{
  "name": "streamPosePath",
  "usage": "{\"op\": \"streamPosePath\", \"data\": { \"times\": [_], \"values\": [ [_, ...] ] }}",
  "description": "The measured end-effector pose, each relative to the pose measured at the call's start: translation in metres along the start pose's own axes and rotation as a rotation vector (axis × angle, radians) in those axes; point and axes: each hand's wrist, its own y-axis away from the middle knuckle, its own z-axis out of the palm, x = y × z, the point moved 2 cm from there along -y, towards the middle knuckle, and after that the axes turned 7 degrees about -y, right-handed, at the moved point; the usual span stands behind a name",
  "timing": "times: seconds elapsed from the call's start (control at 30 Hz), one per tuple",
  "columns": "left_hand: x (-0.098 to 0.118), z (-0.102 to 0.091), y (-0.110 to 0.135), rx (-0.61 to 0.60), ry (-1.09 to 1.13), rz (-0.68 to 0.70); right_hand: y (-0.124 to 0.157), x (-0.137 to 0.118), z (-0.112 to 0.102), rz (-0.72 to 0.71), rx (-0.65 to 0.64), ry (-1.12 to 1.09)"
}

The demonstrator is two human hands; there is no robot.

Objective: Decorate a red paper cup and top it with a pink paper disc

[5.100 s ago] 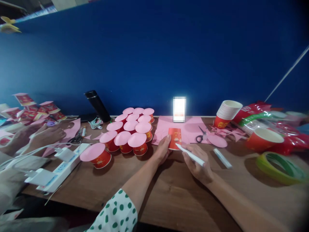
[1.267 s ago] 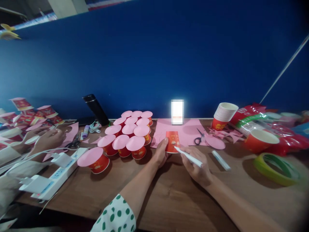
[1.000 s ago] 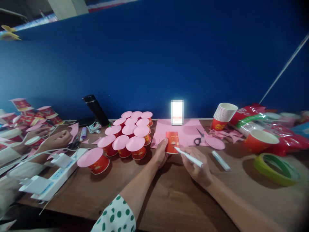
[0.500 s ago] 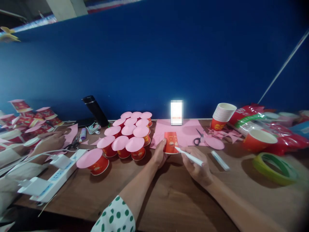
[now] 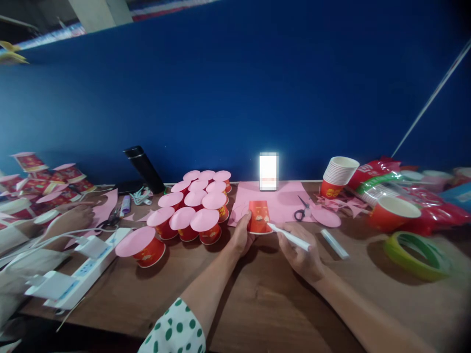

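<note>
My left hand (image 5: pixel 241 234) grips an upturned red paper cup (image 5: pixel 259 216) that stands on a sheet of pink paper (image 5: pixel 279 203) on the wooden table. My right hand (image 5: pixel 300 250) is closed round a white pen (image 5: pixel 289 236); the pen's tip touches the cup's base on its right side. The pen's cap (image 5: pixel 334 243) lies on the table just right of that hand.
Several red cups topped with pink paper discs (image 5: pixel 191 212) cluster to the left. Scissors (image 5: pixel 300 209), a pink disc (image 5: pixel 327 218), stacked cups (image 5: pixel 336 176), a green tape roll (image 5: pixel 415 248) and red bags (image 5: pixel 415 196) lie right. A lit phone (image 5: pixel 268 171) leans on the blue wall. Another person's hand (image 5: pixel 71 220) and a power strip (image 5: pixel 79 264) are at left.
The cup, my hands and the pen have stayed almost still; the view has shifted slightly. The other person's hand at left has moved a little.
</note>
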Motion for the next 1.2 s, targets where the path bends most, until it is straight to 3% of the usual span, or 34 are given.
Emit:
{"op": "streamPosePath", "data": {
  "times": [1.2],
  "values": [
    [0.0001, 0.0057, 0.0001, 0.043, -0.074, 0.055, 0.0012, -0.0021, 0.0028, -0.038, -0.008, -0.047]
  ]
}}
